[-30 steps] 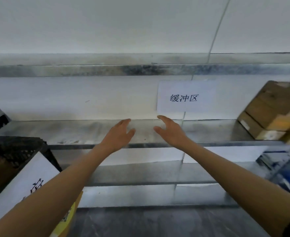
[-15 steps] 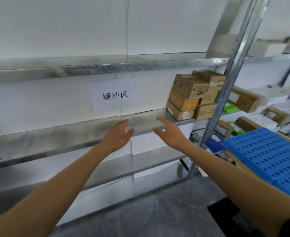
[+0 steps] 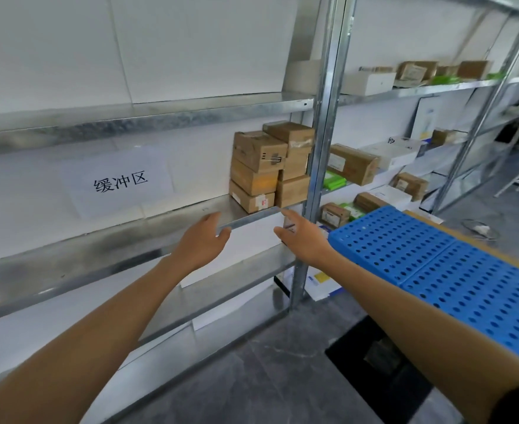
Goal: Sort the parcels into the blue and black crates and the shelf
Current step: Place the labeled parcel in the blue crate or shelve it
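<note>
the shelf (image 3: 114, 249) spans our view, the blue crate (image 3: 435, 270) at right. stacked parcels (image 3: 258, 166) sit at the shelf's right end: stiff cardboard, probably light, best gripped by opposite sides. our left hand (image 3: 203, 243) and right hand (image 3: 305, 240) hold nothing, fingers loosely apart.

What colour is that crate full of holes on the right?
The crate is bright blue; head view.

Your left hand (image 3: 204, 240) and right hand (image 3: 305, 240): side by side before the shelf (image 3: 99, 249) | boxes (image 3: 267, 169): on it, behind your hands | crate (image 3: 435, 261): right of your right hand
</note>
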